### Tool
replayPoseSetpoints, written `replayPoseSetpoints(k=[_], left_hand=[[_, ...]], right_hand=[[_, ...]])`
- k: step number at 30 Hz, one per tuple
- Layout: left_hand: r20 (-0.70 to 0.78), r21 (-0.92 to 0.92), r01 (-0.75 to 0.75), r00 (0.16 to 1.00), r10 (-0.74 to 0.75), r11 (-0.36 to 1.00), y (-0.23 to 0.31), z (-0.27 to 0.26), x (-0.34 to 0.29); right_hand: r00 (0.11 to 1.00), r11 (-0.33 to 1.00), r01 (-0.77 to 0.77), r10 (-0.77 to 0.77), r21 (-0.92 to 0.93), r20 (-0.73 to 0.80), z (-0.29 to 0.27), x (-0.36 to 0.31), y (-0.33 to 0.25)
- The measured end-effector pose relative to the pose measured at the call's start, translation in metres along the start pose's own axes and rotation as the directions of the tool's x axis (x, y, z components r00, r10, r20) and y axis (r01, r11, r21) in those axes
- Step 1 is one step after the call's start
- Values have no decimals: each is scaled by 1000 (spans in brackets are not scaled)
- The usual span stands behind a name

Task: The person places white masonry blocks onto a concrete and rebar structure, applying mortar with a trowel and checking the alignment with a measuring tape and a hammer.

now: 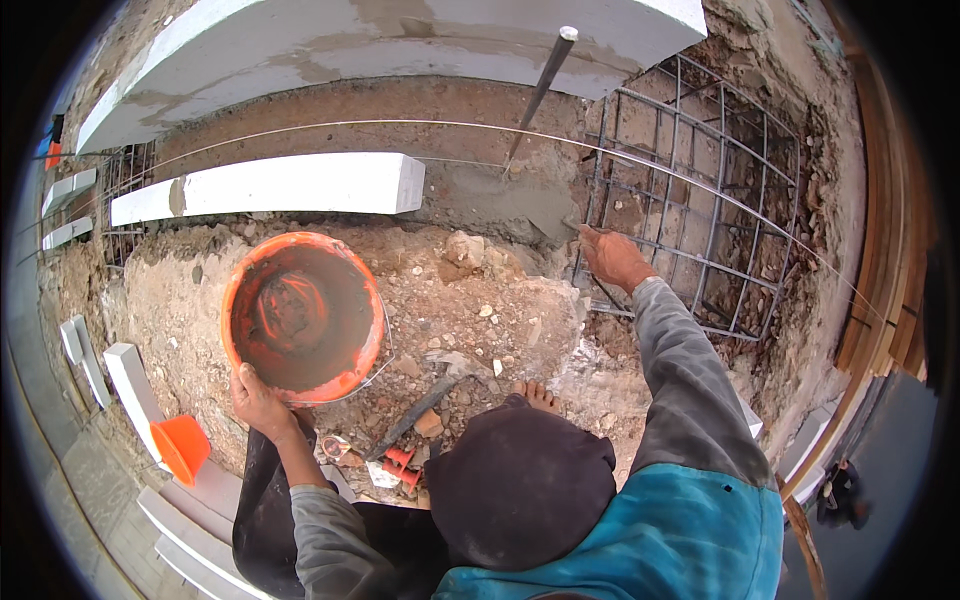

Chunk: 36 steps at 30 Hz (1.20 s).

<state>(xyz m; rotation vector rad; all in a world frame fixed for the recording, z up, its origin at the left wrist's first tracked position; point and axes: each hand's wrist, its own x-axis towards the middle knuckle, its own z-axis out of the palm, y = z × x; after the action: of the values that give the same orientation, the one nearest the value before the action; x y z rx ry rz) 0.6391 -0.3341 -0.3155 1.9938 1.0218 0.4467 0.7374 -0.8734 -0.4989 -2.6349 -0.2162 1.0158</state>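
Observation:
My left hand (pixel 258 398) grips the near rim of an orange bucket (pixel 228 330). Grey mortar (pixel 330 345) coats its inside, with orange showing through at the bottom. My right hand (pixel 612 257) reaches forward to the end of a bed of wet mortar (pixel 490 205), beside a rebar cage (pixel 710 240). Its fingers are closed; what they hold, if anything, is too small to make out. Left of that hand a long white block (pixel 270 188) lies along the strip, apart from it.
A taut string (pixel 400 122) crosses above the strip. A metal rod (pixel 545 85) stands upright near the large white block wall (pixel 400 50). A hammer (pixel 410 418) lies on rubble before me. An orange container (pixel 181 447) and more white blocks (pixel 135 385) are at left, wooden planks (pixel 880 220) at right.

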Motion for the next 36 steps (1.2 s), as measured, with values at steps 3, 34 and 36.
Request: replayPoseSetpoints(k=[3,34,36], left_hand=[[28,-70,-104,994,106,992,-4,1,-1],[134,22,-8,991,5,1000,7,3,2],[88,-135,127,989,-116,983,16,0,0]], right_hand=[[999,998,-41,41,-37,0,9,-1,9],[685,562,671,-720,483,-115,-57,-27,-256],[595,422,714,-786,559,-167,-48,-9,-287]])
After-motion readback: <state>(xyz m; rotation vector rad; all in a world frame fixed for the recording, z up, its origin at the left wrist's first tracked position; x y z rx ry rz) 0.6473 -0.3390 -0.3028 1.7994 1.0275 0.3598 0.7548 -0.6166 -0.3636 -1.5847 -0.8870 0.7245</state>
